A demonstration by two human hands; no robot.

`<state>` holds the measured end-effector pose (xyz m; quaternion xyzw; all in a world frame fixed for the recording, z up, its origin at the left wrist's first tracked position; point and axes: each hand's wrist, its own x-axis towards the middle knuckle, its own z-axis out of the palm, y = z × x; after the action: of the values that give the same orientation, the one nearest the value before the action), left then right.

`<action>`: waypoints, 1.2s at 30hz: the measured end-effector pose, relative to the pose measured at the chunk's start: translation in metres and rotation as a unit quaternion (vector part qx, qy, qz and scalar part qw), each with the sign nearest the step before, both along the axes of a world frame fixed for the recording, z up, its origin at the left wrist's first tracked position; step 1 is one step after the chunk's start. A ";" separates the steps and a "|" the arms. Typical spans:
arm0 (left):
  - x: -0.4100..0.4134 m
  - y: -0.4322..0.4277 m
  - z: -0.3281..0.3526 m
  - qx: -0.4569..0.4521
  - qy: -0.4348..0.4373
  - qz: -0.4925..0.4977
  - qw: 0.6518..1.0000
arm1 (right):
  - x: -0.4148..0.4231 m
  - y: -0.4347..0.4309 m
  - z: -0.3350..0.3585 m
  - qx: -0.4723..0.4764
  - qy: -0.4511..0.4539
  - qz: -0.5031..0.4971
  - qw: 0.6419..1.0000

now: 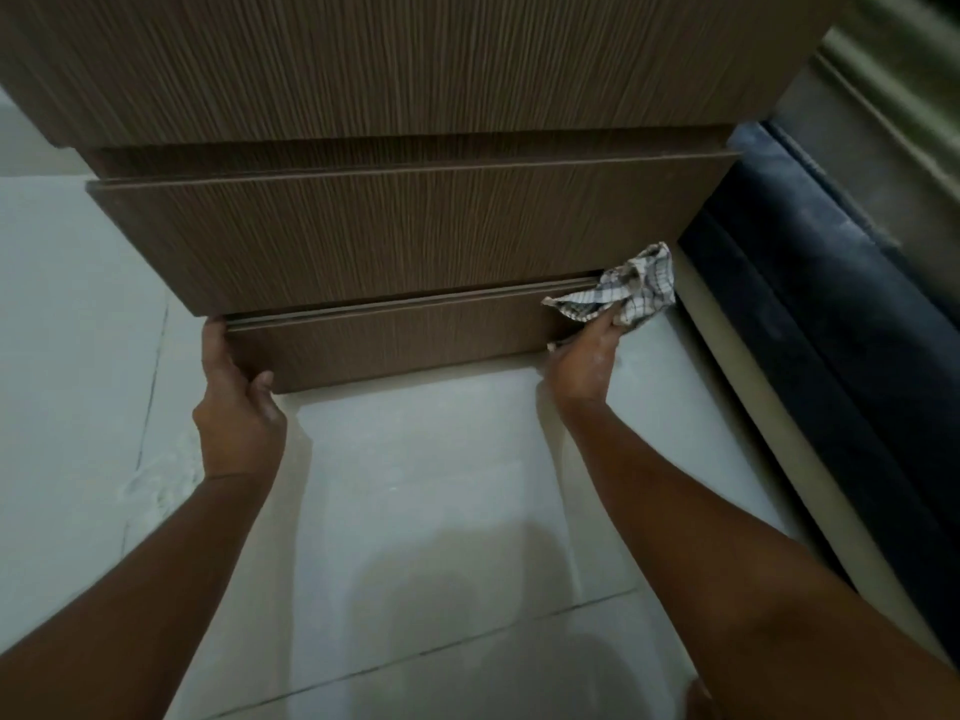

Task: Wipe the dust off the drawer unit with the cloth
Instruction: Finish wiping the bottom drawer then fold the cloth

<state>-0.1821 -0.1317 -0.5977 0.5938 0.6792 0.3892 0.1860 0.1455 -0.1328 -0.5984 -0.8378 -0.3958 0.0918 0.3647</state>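
Both forearms reach up from the frame's bottom edge over the pale tiled floor. At right of centre, the right hand has its grip pinched on the checked cloth, pressed to the right end of the bottom drawer front. At left, the left hand curls around that drawer's left edge, steadying the drawer unit. Wiping appears under way; next likely calls for sweeping the cloth leftward along the drawer's top edge.
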 end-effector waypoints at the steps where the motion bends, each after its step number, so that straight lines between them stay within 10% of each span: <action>1: 0.000 -0.001 0.000 -0.001 0.000 0.000 1.000 | 0.002 -0.001 0.006 0.009 0.024 -0.017 1.000; 7: 0.010 -0.005 0.000 0.019 0.007 -0.030 0.999 | 0.038 0.001 0.013 -0.043 0.221 -0.141 0.964; 10: 0.024 -0.015 0.008 -0.042 0.007 -0.077 0.996 | 0.048 -0.004 -0.002 -0.062 0.439 -0.161 0.882; 17: 0.051 -0.023 0.031 -0.181 -0.039 -0.218 0.958 | -0.034 -0.015 0.063 -0.189 0.584 0.161 0.773; 21: 0.046 -0.024 0.069 -0.110 -0.163 -0.338 0.920 | -0.071 -0.007 0.115 -0.157 0.573 0.307 0.744; 33: 0.009 -0.003 0.126 -0.012 -0.142 -0.198 0.970 | -0.098 -0.015 0.169 -0.066 0.235 0.354 0.903; 36: 0.012 -0.001 0.135 -0.015 -0.178 -0.171 0.969 | -0.099 -0.017 0.179 -0.019 0.211 0.393 0.895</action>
<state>-0.1703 -0.1329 -0.4622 0.6194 0.5292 0.4407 0.3769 0.0468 -0.1501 -0.4190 -0.5818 -0.6047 0.4095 0.3580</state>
